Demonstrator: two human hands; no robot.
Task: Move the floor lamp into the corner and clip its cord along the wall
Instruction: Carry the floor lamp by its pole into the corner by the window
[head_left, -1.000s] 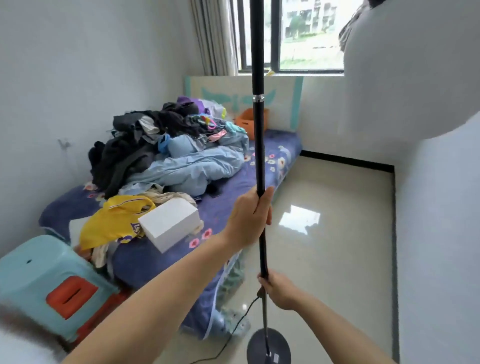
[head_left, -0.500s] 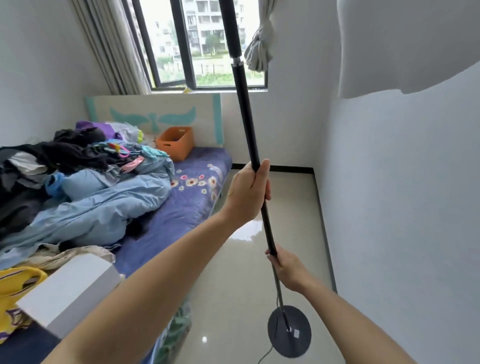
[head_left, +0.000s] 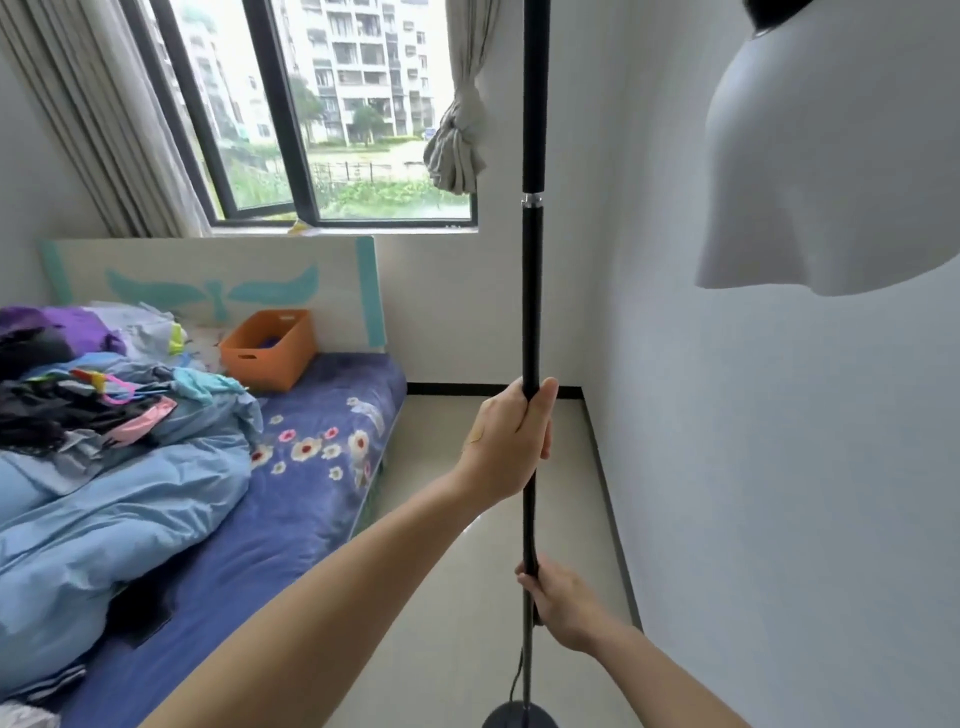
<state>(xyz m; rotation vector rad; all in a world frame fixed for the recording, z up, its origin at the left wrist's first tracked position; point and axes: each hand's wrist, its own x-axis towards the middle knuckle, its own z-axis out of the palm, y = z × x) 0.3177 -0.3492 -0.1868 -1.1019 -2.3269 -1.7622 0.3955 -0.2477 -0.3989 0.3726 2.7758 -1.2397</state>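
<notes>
The floor lamp's black pole (head_left: 532, 291) stands upright in the middle of the view. Its white shade (head_left: 836, 171) hangs at the upper right, close to the right wall. My left hand (head_left: 511, 441) is closed around the pole at mid-height. My right hand (head_left: 561, 603) grips the pole lower down. The round dark base (head_left: 519, 719) shows at the bottom edge, cut off by the frame. A thin black cord (head_left: 516, 678) runs down beside the pole near the base. The room corner (head_left: 583, 384) lies ahead, just right of the pole.
A bed (head_left: 291, 499) with blue bedding, piled clothes (head_left: 78, 395) and an orange bin (head_left: 270, 351) fills the left. A strip of glossy floor (head_left: 467, 597) runs between the bed and the right wall (head_left: 779, 493). A window with a knotted curtain (head_left: 457, 150) is behind.
The view has swung right toward the corner and wall. The pole went from tilted to upright and stands closer to the corner. Both hands keep their grip.
</notes>
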